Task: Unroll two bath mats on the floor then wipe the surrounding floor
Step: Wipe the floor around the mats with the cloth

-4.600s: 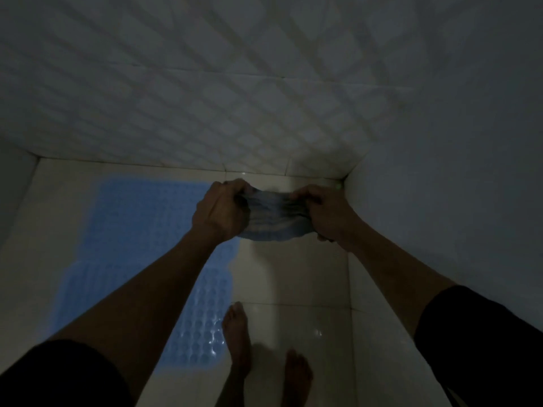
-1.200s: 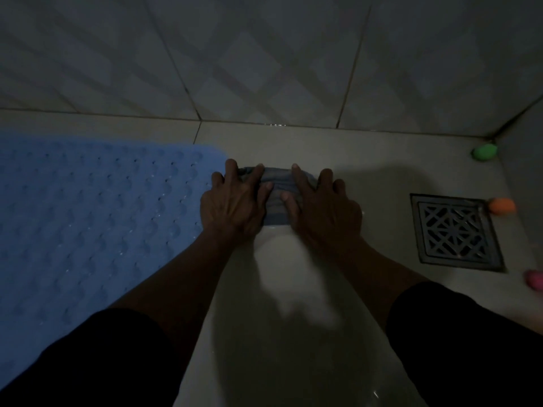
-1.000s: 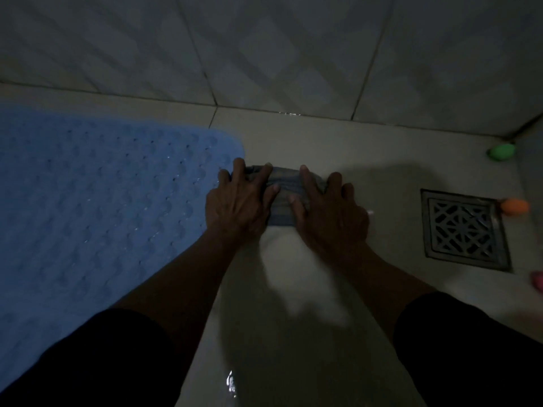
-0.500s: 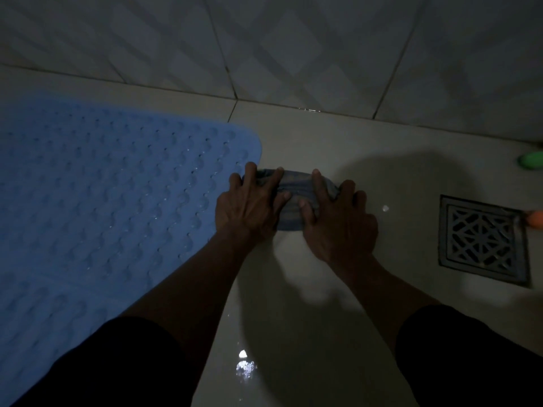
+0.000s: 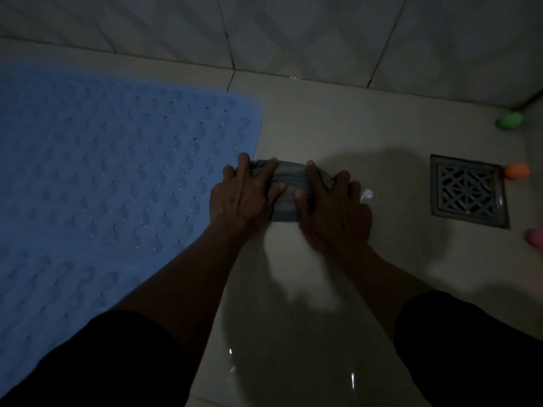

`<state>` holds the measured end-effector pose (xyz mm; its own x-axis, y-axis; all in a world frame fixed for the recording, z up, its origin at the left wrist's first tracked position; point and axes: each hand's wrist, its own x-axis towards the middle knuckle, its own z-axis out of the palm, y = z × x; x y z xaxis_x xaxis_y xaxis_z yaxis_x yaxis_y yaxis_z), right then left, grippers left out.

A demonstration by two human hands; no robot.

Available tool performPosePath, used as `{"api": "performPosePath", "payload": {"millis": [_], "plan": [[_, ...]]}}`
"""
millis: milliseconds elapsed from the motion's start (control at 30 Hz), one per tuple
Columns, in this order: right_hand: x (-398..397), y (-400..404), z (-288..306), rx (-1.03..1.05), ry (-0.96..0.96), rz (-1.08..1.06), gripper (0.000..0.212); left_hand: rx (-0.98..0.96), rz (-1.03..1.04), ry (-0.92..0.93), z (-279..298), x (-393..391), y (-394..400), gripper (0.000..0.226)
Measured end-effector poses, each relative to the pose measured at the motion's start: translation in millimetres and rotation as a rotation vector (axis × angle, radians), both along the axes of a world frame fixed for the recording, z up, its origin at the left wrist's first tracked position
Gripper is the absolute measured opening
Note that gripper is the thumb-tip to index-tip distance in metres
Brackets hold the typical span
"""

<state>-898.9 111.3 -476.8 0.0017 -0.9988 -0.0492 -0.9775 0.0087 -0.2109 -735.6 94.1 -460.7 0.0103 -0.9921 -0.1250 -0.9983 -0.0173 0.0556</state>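
Dim tiled floor (image 5: 338,136), flat bumpy blue mat (image 5: 102,186), folded striped cloth (image 5: 289,186) under both flat-fingered hands' unclenched grip

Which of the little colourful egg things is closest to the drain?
The orange one. It sits right at the drain's top right corner, while the green one is farther up by the wall and the pink one lies below.

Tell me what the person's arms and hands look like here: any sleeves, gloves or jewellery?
Both hands are bare: the left hand and right hand show no gloves, and no rings or watch can be made out in the dim light. The forearms are uncovered, and dark sleeves cover the arms nearer the camera.
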Motion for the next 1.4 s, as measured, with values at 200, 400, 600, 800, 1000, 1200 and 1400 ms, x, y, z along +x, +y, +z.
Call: {"api": "performPosePath", "payload": {"millis": [200, 400, 600, 800, 1000, 1200, 1400], "plan": [[7, 36, 5, 0.012, -0.008, -0.036, 0.061, 0.012, -0.033, 0.016, 1, 7, 33, 0.06], [16, 79, 6, 0.045, -0.02, -0.074, 0.06, 0.037, -0.064, 0.016, 4, 15, 70, 0.06], [25, 122, 10, 0.068, -0.022, -0.114, 0.06, 0.056, -0.097, 0.039, 5, 22, 108, 0.06], [35, 166, 13, 0.065, 0.025, -0.122, 0.06, 0.074, -0.113, 0.097, 4, 33, 149, 0.06], [47, 208, 16, 0.066, 0.033, -0.158, 0.061, 0.079, -0.102, 0.116, 6, 40, 193, 0.059], [48, 251, 25, 0.131, -0.006, -0.148, 0.061, 0.14, -0.119, 0.1, 18, 44, 230, 0.061], [39, 258, 16, 0.103, -0.036, -0.074, 0.063, 0.146, -0.07, 0.036, 21, 37, 243, 0.068]]}}
